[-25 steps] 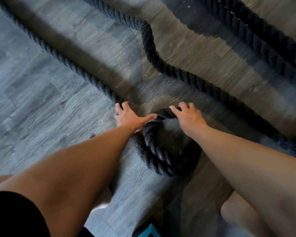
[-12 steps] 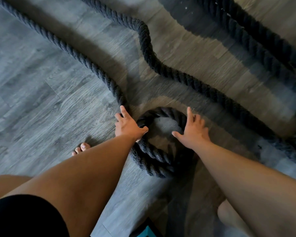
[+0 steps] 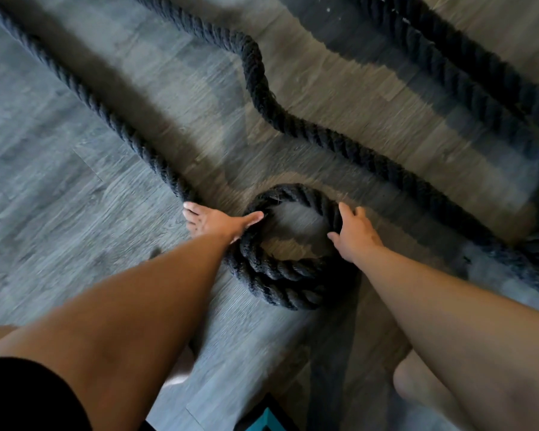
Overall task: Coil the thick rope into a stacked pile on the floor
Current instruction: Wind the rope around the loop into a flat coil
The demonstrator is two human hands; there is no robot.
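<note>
A thick black twisted rope coil point(image 3: 280, 275) lies on the grey wood floor point(image 3: 59, 197), two or three turns stacked into a small ring. My left hand point(image 3: 218, 223) rests flat at the ring's left side, thumb touching the top turn, fingers over the rope strand point(image 3: 112, 119) that comes in from the upper left. On the ring's right side my right hand point(image 3: 355, 231) presses with straight fingers, thumb pointing into the hole.
A second rope strand point(image 3: 324, 132) snakes from the top centre to the right edge. A third strand point(image 3: 467, 73) crosses the upper right. My knee point(image 3: 417, 387) and a teal object point(image 3: 262, 421) are near the bottom.
A second ago both hands held a raised loop at the coil's far side. That loop now lies flat as the top turn, and my hands have spread to the ring's two sides.
</note>
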